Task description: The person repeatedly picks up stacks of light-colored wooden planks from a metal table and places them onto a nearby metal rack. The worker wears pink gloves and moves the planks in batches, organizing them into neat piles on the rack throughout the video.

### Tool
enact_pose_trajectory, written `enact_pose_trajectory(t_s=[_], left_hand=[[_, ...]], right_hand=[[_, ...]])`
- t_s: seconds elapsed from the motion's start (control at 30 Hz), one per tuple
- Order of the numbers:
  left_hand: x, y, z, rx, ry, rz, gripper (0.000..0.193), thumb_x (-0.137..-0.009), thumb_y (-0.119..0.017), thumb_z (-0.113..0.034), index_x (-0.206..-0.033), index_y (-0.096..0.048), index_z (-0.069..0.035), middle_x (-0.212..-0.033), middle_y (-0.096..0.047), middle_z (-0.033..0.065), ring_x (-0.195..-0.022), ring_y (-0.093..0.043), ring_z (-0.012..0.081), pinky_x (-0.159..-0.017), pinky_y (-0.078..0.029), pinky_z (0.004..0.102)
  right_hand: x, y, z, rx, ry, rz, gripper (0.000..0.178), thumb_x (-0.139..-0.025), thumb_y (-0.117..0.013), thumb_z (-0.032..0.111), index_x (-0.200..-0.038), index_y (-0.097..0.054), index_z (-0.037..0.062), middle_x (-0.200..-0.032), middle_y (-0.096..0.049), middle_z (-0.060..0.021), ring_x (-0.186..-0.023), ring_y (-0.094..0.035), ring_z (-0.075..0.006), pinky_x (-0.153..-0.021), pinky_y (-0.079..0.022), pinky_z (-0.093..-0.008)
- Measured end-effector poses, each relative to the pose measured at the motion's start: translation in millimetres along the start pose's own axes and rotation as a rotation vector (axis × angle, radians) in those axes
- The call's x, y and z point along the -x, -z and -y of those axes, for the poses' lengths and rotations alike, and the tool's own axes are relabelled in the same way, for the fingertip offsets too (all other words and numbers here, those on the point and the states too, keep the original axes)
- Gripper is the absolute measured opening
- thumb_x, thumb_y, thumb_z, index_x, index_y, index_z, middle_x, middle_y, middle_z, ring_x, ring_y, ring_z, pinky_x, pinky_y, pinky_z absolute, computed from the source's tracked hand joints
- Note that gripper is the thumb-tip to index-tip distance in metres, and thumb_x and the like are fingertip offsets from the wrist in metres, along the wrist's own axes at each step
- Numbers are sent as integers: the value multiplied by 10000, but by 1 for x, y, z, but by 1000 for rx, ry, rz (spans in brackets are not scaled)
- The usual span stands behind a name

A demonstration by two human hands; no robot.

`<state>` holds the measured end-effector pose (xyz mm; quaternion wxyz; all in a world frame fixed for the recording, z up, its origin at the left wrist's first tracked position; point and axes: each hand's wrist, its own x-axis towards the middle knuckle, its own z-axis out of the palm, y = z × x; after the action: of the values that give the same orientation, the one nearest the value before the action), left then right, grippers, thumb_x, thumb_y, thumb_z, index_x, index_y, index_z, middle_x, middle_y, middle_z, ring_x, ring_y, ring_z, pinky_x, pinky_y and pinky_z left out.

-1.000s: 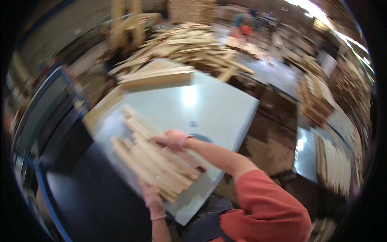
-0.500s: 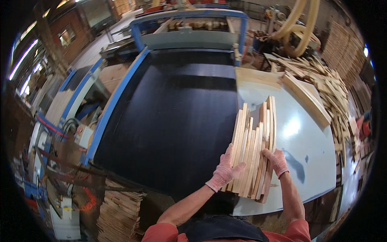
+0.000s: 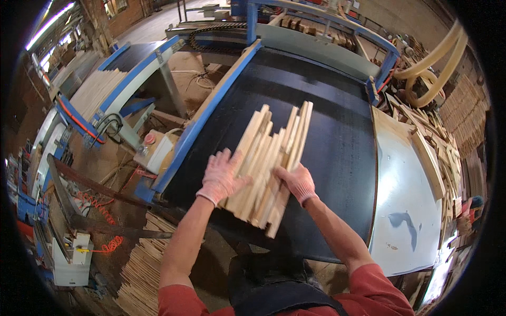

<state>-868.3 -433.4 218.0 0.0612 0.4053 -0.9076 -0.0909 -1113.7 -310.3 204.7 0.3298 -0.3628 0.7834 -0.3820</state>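
Note:
A bundle of pale wooden strips (image 3: 263,168), uneven at both ends, is squeezed between my two gloved hands over the black conveyor belt (image 3: 332,158). My left hand (image 3: 221,176) presses the bundle's left side, fingers stretched along it and thumb over the top. On the opposite side my right hand (image 3: 296,181) grips the strips, its thumb on top and its other fingers mostly hidden. Both gloves are pinkish and knitted. The strips lie roughly side by side, pointing away from me; whether they touch the belt I cannot tell.
Right of the belt is a shiny metal tabletop (image 3: 403,210) with a thick wooden beam (image 3: 428,163) and a heap of scrap wood (image 3: 448,158) beyond. A blue rail (image 3: 211,116) borders the belt's left. A control box with a red button (image 3: 150,138) stands there; stacked strips (image 3: 142,268) sit below.
Both hands have carried the strip bundle leftward, from the seam by the metal tabletop to over the middle of the belt. My view has turned, so the machine appears shifted right.

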Motion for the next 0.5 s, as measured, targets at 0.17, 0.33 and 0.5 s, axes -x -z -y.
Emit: enact_pose_trajectory(t_s=[0.17, 0.33, 0.5], left_hand=[[73, 53, 43, 370, -54, -382, 686, -942, -786, -362, -1501, -595, -14, -1596, -507, 277, -1473, -495, 444, -1230, -394, 508], [263, 7, 62, 1279, 198, -557, 409, -1021, -740, -112, -1408, -677, 5, -1465, -670, 136, -1364, -619, 227, -1146, -483, 350], [433, -127, 47, 1305, 1164, -567, 431, -1051, -714, -243, -1387, -689, 25, -1306, -747, 126, -1210, -686, 186, -1070, -517, 305]], right_hand=[[-77, -112, 64, 113, 8, 13, 836, -824, -827, 571, -1272, -669, -117, -1056, -799, -243, -975, -803, -339, -864, -637, -429], [-104, -178, 75, -391, 98, 71, 698, -950, -794, 540, -1251, -716, -86, -1070, -773, -145, -928, -715, -227, -863, -594, -404], [-74, -158, 49, -608, 121, 220, 515, -1074, -678, 462, -1415, -637, 77, -1264, -683, -47, -1138, -640, -171, -1033, -517, -367]])
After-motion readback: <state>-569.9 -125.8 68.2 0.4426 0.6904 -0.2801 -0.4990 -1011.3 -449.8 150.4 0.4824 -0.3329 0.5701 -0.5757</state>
